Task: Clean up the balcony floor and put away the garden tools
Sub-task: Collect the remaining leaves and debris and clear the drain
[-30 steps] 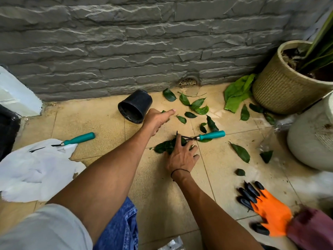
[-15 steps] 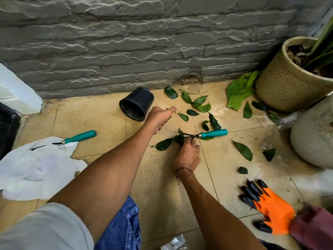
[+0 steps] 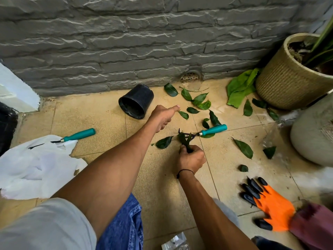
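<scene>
Right hand (image 3: 191, 157) grips leaves (image 3: 185, 141) beside the rake (image 3: 207, 131); left hand (image 3: 163, 117), loosely curled and empty, reaches toward far leaves.

We saw a grey stone wall (image 3: 126, 42) across the back. A small drain (image 3: 190, 76) sat at the wall's foot. A woven planter (image 3: 288, 80) stood by the wall's right end, and a pale round pot (image 3: 313, 134) stood just in front of that planter. A white slab (image 3: 16, 91) leaned at the wall's left end.
</scene>
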